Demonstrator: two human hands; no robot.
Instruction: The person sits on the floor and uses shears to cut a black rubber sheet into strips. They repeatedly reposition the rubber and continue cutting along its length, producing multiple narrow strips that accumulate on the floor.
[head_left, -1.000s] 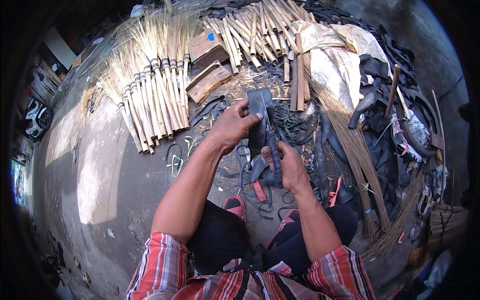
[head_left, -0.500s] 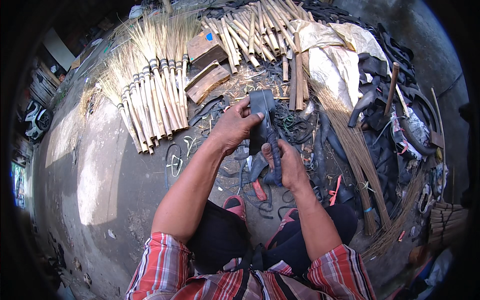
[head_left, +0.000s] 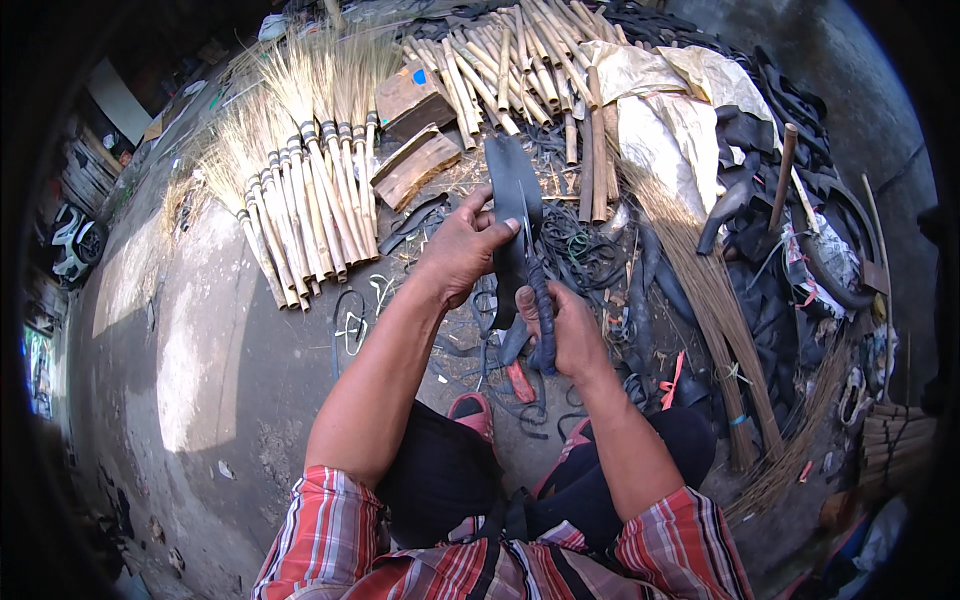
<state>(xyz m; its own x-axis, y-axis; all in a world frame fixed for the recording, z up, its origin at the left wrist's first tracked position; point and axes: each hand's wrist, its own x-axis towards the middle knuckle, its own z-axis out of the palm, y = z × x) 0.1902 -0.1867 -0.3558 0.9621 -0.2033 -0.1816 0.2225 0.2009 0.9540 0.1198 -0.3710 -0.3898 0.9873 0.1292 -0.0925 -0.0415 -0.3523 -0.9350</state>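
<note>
Rubber strip (head_left: pixel 509 172) stands taller now, its top edge risen and swung slightly left. Left hand (head_left: pixel 466 248) pinches it, thumb against fingers, above the floor (head_left: pixel 270 370) and ahead of the knees. Right hand (head_left: pixel 568 330) closes around the wrapped handle of what look like shears (head_left: pixel 543 300); their blade meets the strip, suggesting cutting is under way. Blade opening cannot be told.

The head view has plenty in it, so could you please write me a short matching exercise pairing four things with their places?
Things:
1. Black strip
2. Wrapped handle
3. Brooms
4. Pale sheet

Places:
A. In the right hand
B. Toward the upper right
C. In the left hand
D. Toward the upper left

Pairs: 1-C, 2-A, 3-D, 4-B
</note>
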